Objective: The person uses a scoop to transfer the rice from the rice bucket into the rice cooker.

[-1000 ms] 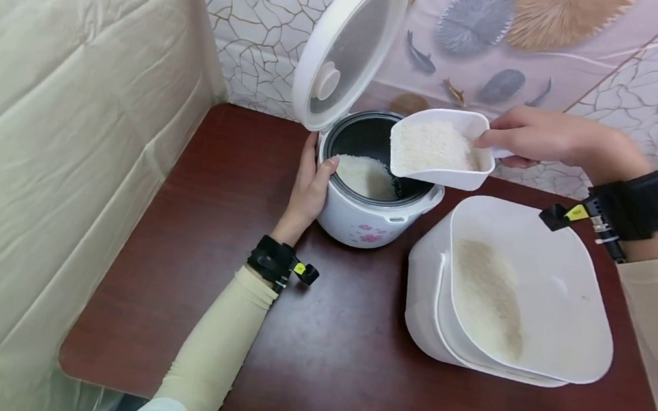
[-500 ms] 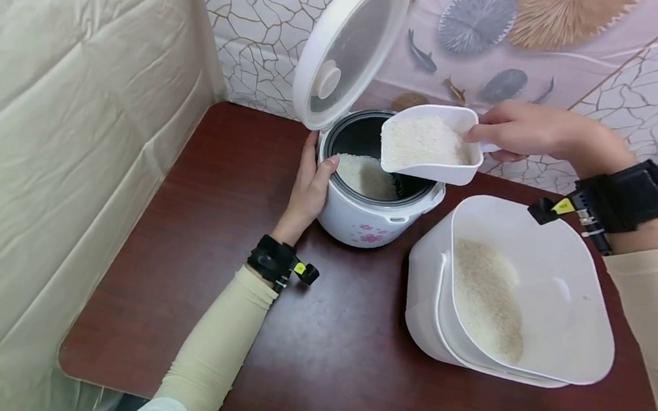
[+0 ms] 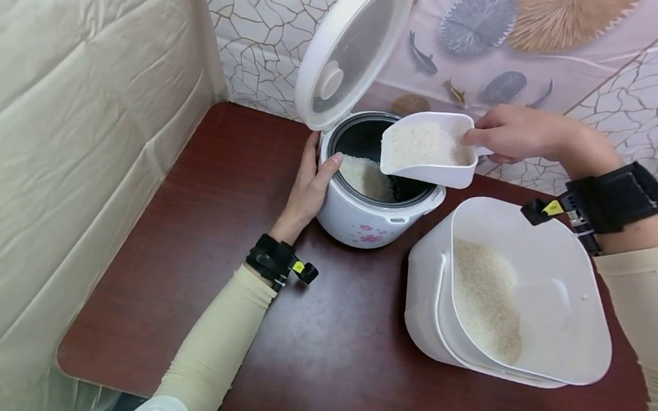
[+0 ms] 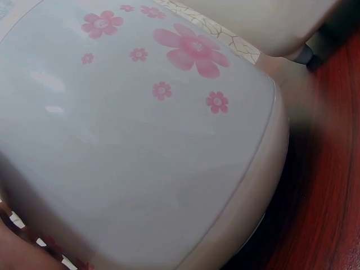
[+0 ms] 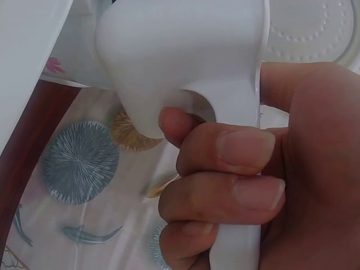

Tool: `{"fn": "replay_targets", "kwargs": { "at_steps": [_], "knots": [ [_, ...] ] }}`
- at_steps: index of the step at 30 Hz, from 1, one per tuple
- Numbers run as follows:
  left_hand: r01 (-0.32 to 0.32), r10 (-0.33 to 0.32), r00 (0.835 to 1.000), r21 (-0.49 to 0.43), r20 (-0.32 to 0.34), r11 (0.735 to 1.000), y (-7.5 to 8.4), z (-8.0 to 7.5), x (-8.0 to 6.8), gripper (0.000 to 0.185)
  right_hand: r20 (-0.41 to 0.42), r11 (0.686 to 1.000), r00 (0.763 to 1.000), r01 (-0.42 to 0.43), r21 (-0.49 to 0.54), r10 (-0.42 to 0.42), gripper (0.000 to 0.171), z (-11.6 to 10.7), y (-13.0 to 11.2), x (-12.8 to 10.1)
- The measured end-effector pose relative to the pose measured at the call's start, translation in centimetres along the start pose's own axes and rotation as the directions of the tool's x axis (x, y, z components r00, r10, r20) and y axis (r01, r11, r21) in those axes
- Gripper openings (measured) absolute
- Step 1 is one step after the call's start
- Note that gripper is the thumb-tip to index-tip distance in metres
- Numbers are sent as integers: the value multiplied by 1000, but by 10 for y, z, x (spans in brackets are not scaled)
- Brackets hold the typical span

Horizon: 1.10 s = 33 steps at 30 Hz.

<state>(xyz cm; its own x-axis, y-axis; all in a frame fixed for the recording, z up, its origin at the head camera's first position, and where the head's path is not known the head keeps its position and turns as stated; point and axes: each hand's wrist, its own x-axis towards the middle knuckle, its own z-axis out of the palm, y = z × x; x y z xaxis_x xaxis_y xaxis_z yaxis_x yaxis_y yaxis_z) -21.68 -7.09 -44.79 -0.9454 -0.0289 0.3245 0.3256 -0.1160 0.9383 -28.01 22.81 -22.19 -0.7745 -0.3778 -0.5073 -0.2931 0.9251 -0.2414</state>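
A white rice cooker (image 3: 351, 224) with pink flowers stands with its lid (image 3: 348, 50) raised. Uncooked rice (image 3: 366, 177) lies in its dark inner pot (image 3: 364, 137). My left hand (image 3: 309, 187) rests on the cooker's left side, thumb at the rim and fingers extended along the outside; some of it is hidden. In the left wrist view, the flowered cooker wall (image 4: 140, 146) fills most of the picture. My right hand (image 3: 523, 136) grips the handle of a white scoop (image 5: 185, 50), fingers curled round it. The scoop, loaded with rice (image 3: 422, 145), is above the pot's right part.
An open white bin (image 3: 567, 305) with rice (image 3: 485, 297) heaped along its left side stands right of the cooker. Both are on a dark red-brown table (image 3: 198, 220). A patterned cloth (image 3: 261, 36) hangs behind, and a cream cloth (image 3: 76, 144) hangs at left.
My right hand has moved the loaded scoop left, farther over the pot, then slightly down. My left hand and the cooker stay nearly where they were.
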Motion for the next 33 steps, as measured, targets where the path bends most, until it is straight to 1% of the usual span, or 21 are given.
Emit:
{"fn": "replay_targets", "kwargs": {
  "at_steps": [2,11,16,18,23,26,31,33],
  "knots": [
    [6,-6,1000,-1,0,1000,0,0,0,81,-4,1000,1000,-13,-12,13,47,0,-2,0],
    [18,-18,1000,5,-1,1000,0,2,1,84,25,999,1000,-19,-33,20,46,-2,-9,-1],
    [28,-28,1000,18,-4,999,0,0,1,85,38,998,999,-20,-66,23,46,-3,-12,-1],
    [27,-27,1000,17,-5,999,0,-1,0,85,40,997,999,-22,-76,25,47,-4,-15,0],
    [27,-27,1000,-10,10,1000,-3,2,0,84,52,995,998,-31,-91,36,49,-3,-14,-2],
    [27,-27,1000,-18,12,999,1,2,-1,84,57,995,998,-35,-95,40,50,-4,-16,-3],
    [32,-32,999,-13,15,999,15,0,-3,80,62,993,997,-38,-116,45,53,-5,-19,-3],
    [34,-34,999,-15,23,999,18,0,-3,79,65,991,996,-45,-128,53,53,-4,-19,-3]
  ]
}}
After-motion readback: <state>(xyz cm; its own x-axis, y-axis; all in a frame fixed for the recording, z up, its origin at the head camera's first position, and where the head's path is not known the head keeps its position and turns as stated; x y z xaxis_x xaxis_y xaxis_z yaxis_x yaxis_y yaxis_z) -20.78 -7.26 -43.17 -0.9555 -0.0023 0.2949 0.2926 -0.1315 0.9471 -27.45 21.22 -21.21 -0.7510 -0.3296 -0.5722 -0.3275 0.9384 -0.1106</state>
